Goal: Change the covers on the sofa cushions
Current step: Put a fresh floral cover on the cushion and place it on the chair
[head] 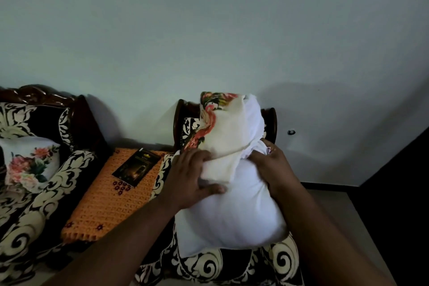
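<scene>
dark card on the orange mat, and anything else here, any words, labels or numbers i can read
Dark card on the orange mat: a small gold emblem and faint lines of print near its top, too small and blurred to read.
Floral cover, held by the left hand and right hand: pattern only, no text.
No other writing shows.

From my remote station I log the cushion insert as plain white cloth — matt, smooth, softly creased. The cover bunched on its upper half reads as cream woven fabric, matt, with a printed floral pattern. The armchair frame is dark wood with a glossy varnish; its upholstery looks plush, black with cream scrollwork. The orange mat shows a rough, knitted or crocheted texture. The dark booklet on it appears to be paper — slightly glossy. The wall is painted, matt.
</scene>
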`<state>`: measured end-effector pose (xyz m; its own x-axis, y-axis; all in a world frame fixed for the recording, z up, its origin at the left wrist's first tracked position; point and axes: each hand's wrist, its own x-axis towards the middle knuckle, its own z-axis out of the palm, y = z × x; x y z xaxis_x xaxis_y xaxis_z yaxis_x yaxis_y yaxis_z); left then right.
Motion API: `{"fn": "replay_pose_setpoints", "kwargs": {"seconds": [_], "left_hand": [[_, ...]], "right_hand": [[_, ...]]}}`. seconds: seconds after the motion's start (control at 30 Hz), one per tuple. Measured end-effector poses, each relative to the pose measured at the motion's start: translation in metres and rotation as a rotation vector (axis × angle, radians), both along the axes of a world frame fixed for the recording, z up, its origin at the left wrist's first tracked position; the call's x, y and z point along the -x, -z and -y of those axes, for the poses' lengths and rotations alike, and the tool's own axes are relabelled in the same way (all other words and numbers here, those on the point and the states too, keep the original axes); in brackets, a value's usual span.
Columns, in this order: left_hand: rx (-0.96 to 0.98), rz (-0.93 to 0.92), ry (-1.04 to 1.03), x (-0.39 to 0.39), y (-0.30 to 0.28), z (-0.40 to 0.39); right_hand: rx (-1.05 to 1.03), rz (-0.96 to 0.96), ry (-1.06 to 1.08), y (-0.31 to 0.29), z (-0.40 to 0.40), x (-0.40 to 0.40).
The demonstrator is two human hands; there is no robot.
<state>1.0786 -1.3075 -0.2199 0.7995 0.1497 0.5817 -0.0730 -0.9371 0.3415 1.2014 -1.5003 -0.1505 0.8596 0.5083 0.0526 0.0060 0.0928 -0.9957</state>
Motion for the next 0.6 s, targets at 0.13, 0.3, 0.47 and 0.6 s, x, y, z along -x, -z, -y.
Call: {"fn": "replay_pose_setpoints", "kwargs": {"seconds": [0.13, 0.3, 0.47, 0.6], "left_hand": [[-0.144, -0.054, 0.033, -0.009, -0.012, -0.002], [-0.333, 0.018, 0.240, -0.022, 0.000, -0.009], [-0.224, 0.012, 0.223, -0.023, -0.004, 0.005], [-0.225, 0.054, 0.056, -0.033, -0.015, 0.005]], "right_hand": [[-0.016, -0.062, -0.156, 0.001, -0.001, 0.002], [0.023, -0.002, -0.234, -0.006, 0.002, 0.006], [0.521, 0.507, -0.074, -0.005, 0.021, -0.006], [1.206, 0.593, -0.023, 0.020, 0.043, 0.011]]}}
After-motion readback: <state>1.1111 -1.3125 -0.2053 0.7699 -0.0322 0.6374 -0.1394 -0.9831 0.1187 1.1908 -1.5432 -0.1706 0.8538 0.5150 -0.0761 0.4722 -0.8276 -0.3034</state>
